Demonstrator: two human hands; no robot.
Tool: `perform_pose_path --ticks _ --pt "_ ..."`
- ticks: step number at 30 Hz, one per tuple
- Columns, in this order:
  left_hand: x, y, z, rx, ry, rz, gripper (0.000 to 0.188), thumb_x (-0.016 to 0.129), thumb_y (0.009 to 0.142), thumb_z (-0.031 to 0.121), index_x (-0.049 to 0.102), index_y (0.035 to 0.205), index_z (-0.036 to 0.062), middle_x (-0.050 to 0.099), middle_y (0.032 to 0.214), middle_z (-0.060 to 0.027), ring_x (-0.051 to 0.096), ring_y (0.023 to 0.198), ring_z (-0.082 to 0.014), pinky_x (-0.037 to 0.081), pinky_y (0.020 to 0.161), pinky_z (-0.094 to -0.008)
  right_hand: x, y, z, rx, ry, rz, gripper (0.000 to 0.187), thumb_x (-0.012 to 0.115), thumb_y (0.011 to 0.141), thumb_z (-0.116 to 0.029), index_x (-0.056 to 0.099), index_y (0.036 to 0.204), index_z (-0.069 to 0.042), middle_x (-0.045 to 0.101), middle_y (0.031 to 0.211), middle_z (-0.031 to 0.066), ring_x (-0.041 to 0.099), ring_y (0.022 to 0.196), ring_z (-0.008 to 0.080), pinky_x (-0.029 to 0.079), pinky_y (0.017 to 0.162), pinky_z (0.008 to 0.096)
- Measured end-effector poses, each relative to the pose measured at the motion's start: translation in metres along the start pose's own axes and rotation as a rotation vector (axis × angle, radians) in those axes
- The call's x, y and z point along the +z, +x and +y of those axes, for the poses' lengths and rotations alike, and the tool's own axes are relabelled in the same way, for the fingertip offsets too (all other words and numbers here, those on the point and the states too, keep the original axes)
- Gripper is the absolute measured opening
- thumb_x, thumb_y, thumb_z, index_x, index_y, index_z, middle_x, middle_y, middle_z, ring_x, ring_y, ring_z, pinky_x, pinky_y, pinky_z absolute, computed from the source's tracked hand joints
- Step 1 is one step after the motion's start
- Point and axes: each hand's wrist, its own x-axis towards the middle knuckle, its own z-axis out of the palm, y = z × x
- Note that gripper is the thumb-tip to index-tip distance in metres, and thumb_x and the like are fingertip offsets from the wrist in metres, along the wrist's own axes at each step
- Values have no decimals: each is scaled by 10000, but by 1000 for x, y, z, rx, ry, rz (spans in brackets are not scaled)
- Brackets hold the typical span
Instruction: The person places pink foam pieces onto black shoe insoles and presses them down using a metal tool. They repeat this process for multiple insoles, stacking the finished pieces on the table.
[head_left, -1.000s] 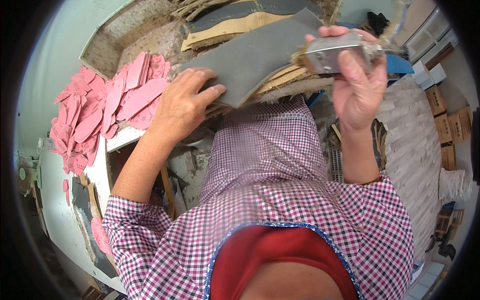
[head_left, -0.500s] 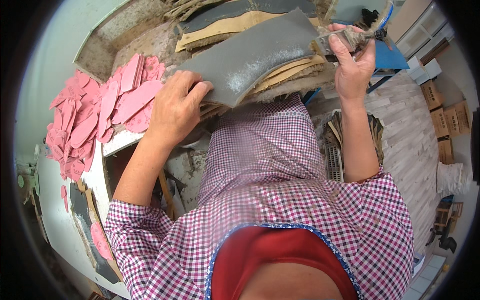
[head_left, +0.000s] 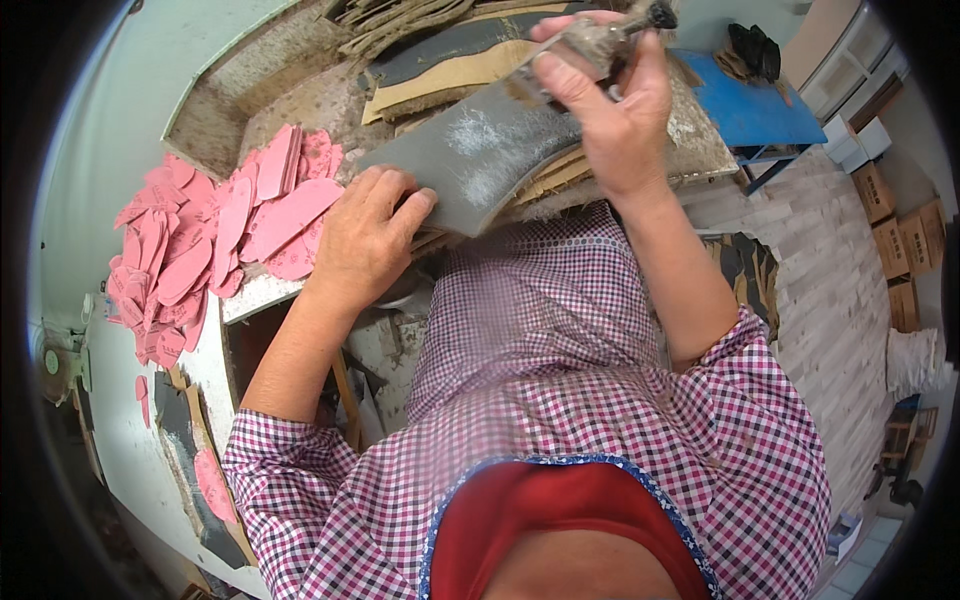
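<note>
Where the right side of the stack meets the person's working reach, the right hand (head_left: 625,125) has its thumb and fingers clamped round a blocky hand tool (head_left: 595,48) with a dark fitting at its far end, held over the upper right part of a grey sheet (head_left: 425,155). The sheet lies at the near edge of the surface (head_left: 700,150), on top of tan layers (head_left: 555,178) with fibrous edges, and bears white powdery marks (head_left: 480,135) across its middle. The left hand (head_left: 365,230) lies on the sheet's left end, fingers bent and close together, thumb along the near edge. Blur at the tool and the view from above leave two points undetermined: whether the tool touches the sheet, and whether the left grip pinches or merely presses. Pink flat pieces (head_left: 185,265) are heaped just beside that hand. In handling, the sheet is judged light and flexible, firm enough to lie flat, unlikely to break, and possibly slippery where powdered; the unmarked left end appears the sounder hold. The tool is judged rigid and moderately heavy, best taken round its body, clear of the fitting.
</note>
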Motion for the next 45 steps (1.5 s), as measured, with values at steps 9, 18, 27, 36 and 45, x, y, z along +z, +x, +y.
perform_pose_path --ticks 9,18,27,36,45 --pt "10 -10 -3 -159 -75 -5 433 623 655 -80 628 1063 64 623 1072 -124 625 994 -324 532 787 -406 -51 -12 4 -12 304 204 362 656 856 58 471 1157 -21 633 1114 155 642 1021 243 530 923 389" --pt "20 -11 -40 -882 -630 375 316 607 916 71 598 1223 -2 698 1064 -141 636 975 -191 487 879 -330 -13 -45 30 325 707 212 301 575 915 13 466 1194 -24 602 1155 214 585 1126 357 462 964 666" --pt "-145 -171 -33 -1077 -748 913 394 650 901 95 584 1277 -2 662 1114 -47 619 983 -138 498 892 -291 -58 -65 78 362 566 118 228 496 984 -47 528 1174 74 623 1163 216 595 1150 328 430 1021 663" --pt "-319 -410 156 -1733 -151 1107 332 642 910 112 588 1216 -5 641 1119 -86 635 954 -192 509 861 -309 -74 -63 82 448 539 132 392 494 997 -113 480 1259 178 582 1236 279 582 1135 417 441 1043 561" --pt "-336 -415 143 -2197 241 752 764 840 678 460 620 1149 -99 667 1086 -240 671 958 -298 518 851 -368 -76 -62 86 451 560 181 415 494 1004 -109 447 1278 199 539 1292 293 551 1203 354 431 1069 572"
